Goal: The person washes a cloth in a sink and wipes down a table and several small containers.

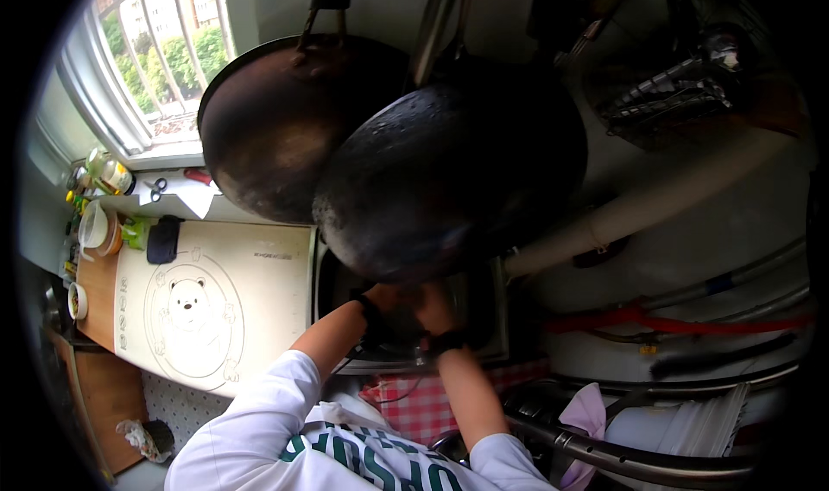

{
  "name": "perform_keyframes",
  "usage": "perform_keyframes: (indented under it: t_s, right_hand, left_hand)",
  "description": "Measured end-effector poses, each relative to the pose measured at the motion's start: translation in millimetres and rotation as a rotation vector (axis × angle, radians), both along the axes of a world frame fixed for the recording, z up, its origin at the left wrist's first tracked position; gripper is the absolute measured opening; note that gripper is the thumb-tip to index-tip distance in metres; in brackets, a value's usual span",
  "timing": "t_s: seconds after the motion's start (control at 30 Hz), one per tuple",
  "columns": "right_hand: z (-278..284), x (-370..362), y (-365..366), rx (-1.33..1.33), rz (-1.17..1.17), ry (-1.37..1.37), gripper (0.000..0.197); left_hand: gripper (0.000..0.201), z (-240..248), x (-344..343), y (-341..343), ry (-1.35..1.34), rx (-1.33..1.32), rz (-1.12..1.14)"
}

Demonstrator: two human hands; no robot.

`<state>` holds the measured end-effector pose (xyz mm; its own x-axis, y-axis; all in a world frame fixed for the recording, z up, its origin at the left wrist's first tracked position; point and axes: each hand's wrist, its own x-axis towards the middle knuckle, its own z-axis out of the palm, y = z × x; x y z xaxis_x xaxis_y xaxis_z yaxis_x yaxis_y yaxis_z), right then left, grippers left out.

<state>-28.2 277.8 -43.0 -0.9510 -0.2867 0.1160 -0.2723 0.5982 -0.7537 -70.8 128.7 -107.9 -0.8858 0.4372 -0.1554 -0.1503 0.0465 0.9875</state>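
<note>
Both my forearms reach forward over a dark, sink-like basin [503, 318] with a pale rim. My left hand [390, 297] and my right hand [432, 304] are close together inside it, each wrist wearing a dark band. Shadow and the bottom of a black wok [449, 180] cover most of the fingers, so I cannot make out whether they hold anything. That wok hangs just above and ahead of my hands. Behind it, to the left, hangs a second, brownish wok [276, 137].
Left of the basin lies a cream mat [259, 318] with a bear drawing. A folded dark cloth [162, 239], plastic tubs [93, 225] and scissors [155, 189] sit beyond, by the window. A red-checked cloth [414, 400] is below the basin. Hoses and a red pipe [665, 324] run right.
</note>
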Motion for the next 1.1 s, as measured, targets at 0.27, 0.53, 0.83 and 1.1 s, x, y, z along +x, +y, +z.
perform_keyframes:
  t_s: [0.27, 0.53, 0.83, 1.1]
  right_hand:
    - [36, 18, -10, -0.530, -0.314, -0.159, 0.039]
    - [-33, 16, -5, -0.420, -0.266, -0.058, 0.040]
    - [14, 15, -5, -0.160, -0.225, -0.138, 0.044]
    - [-3, 14, -33, -0.317, -0.286, -0.113, 0.050]
  left_hand:
    - [0.027, 4, -8, 14, 0.285, -0.381, 0.063]
    - [0.029, 7, 1, 32, 0.248, -0.330, 0.035]
    - [0.031, 6, 16, 21, 0.174, -0.250, -0.056]
    - [0.032, 9, 14, 9, 0.166, -0.251, -0.044]
